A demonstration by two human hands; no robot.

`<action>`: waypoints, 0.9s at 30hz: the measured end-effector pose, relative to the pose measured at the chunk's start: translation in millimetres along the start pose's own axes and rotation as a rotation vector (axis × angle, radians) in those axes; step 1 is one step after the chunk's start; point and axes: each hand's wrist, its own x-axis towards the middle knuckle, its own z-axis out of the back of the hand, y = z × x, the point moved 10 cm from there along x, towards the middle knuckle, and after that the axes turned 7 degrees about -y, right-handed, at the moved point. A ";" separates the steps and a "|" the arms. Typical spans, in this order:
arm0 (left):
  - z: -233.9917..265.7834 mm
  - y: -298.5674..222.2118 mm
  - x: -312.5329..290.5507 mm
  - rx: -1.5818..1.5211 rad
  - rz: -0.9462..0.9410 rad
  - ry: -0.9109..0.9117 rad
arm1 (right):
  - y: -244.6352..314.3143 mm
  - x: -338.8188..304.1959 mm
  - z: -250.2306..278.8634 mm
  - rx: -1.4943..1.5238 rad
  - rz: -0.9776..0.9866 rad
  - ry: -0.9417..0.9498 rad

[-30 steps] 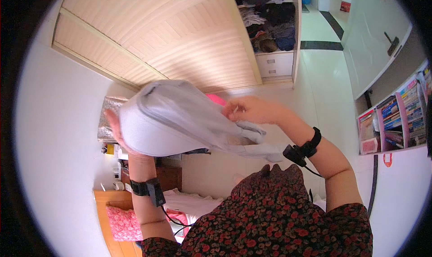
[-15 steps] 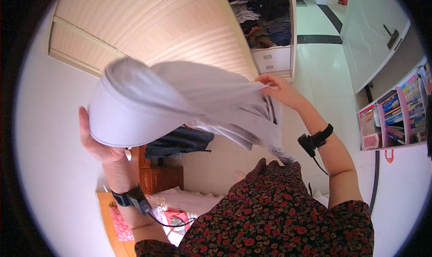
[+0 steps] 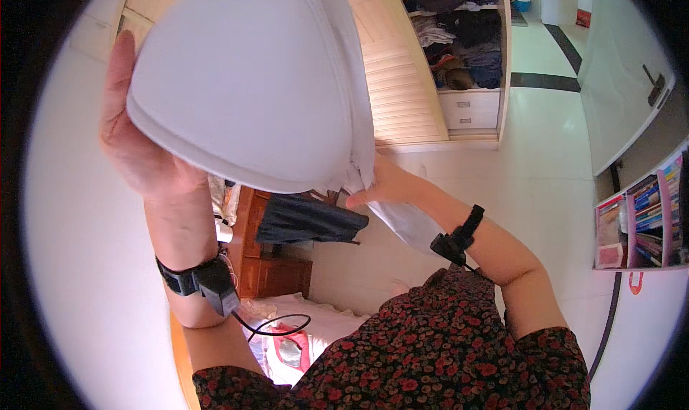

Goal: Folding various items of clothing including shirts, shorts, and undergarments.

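Observation:
A pale lavender sun hat (image 3: pixel 244 87) with a broad, curved brim is held up before me, filling the upper middle of the view. My left hand (image 3: pixel 147 144) supports the brim at its lower left edge; the thumb points up beside it and the other fingers are hidden behind. At the brim's lower right corner, my right hand (image 3: pixel 395 184) pinches the hat where the brim meets the cloth. Part of the soft cloth flap (image 3: pixel 409 227) hangs below my right wrist. Black bands with small devices sit on both forearms.
Ahead stands a slatted wardrobe (image 3: pixel 402 87) with folded clothes (image 3: pixel 466 36) on open shelves. A white door (image 3: pixel 624 72) and a bookshelf (image 3: pixel 596 255) are at the right. Below the hat, a dark garment (image 3: pixel 308 216) hangs by a wooden cabinet (image 3: pixel 283 277), near a bed (image 3: pixel 326 317).
The hat has come up and closer, its brim now facing me broadly. My right hand has moved left and down from the stretched cloth to the brim's corner.

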 end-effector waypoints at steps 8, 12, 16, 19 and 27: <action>43.6 -91.3 -46.9 0.100 -0.219 -0.143 | -57.5 13.2 -1.9 -0.176 -0.231 -0.085; 110.7 -129.6 -109.7 -0.129 -0.107 -0.217 | -87.9 18.4 17.0 -0.456 -0.266 -0.079; 244.6 -153.7 -249.0 0.080 -0.542 -0.858 | -77.9 34.6 58.6 -0.122 -0.266 -0.280; 311.1 -75.2 -335.8 0.060 -0.519 -1.416 | -8.3 56.0 70.6 -0.102 -0.175 -0.335; 415.8 107.1 -446.0 -0.298 -0.285 -1.624 | 89.3 95.9 53.8 -0.749 -0.067 -0.214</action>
